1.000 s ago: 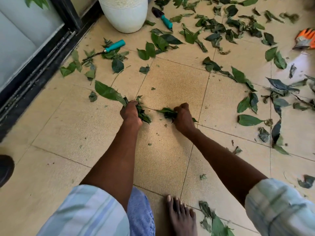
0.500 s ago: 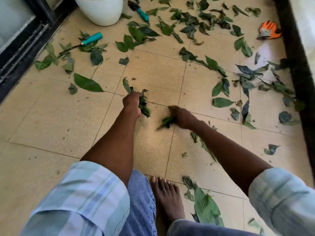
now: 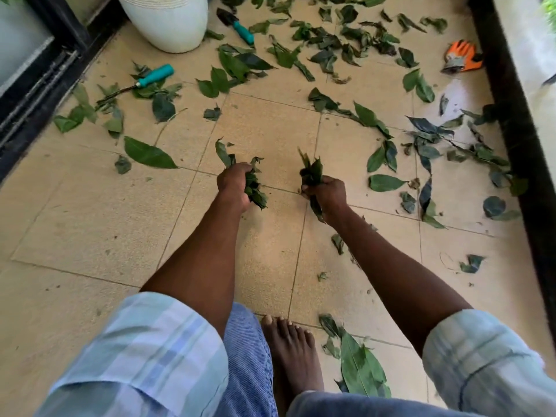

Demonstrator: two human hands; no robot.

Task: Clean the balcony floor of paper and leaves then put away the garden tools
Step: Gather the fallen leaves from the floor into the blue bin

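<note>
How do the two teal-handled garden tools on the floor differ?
The teal-handled tool with the thin dark shaft lies left of the white ribbed pot, half buried in green leaves; the teal-handled black-bladed trowel lies right of the pot, mostly on bare tile. The first tool's working end is slim and hidden under leaves; the trowel's blade is broad and visible. Both have teal handles and lie untouched on the tiled floor.

Trowel beside pot

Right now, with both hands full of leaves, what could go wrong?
The left hand and right hand each grip a loose bunch, so leaves may drop back. The bare foot stands near the leaves and could slip. The fork half hidden under leaves may be stepped on.
</note>
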